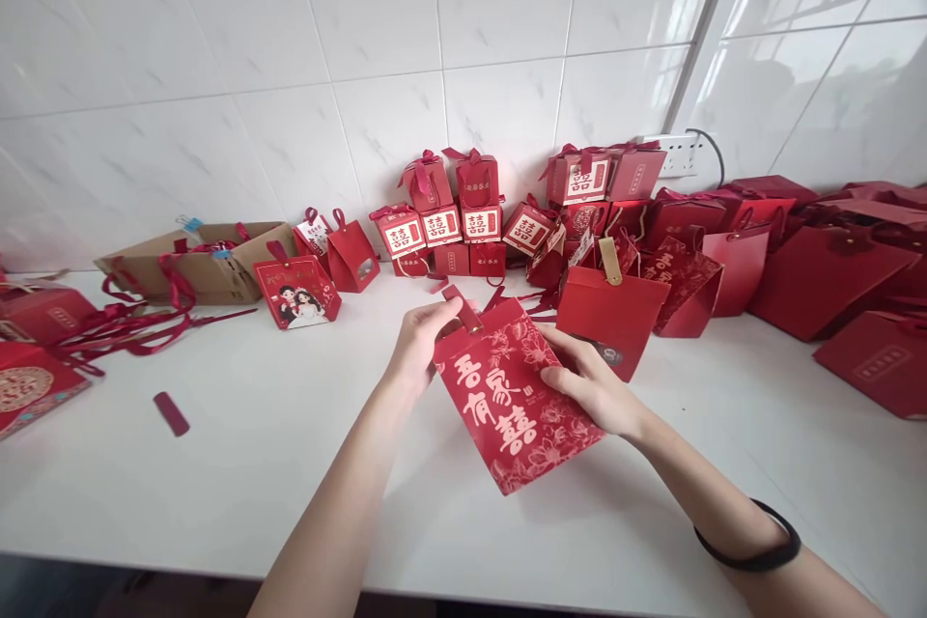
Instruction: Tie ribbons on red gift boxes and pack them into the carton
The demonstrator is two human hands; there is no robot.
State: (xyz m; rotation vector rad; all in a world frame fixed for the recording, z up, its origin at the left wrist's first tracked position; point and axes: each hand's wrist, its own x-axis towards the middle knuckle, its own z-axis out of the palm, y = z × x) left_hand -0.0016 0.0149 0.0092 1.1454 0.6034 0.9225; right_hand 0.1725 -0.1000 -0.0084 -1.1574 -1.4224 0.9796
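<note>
A red gift box with pale flower prints and large Chinese characters is held tilted above the white table. At its top left corner, my left hand is closed around the dark red strap, near a small metal stud. My right hand grips the box's right edge, thumb on the front face and the other fingers behind it. Just behind that hand stands a plain red box with a gold strap on top. The box's back and its underside are hidden.
A loose dark red strap lies on the white table at left. Behind it are a cardboard box with ribbons and a couple-print box. Stacked small boxes line the tiled wall. Larger red boxes crowd the right.
</note>
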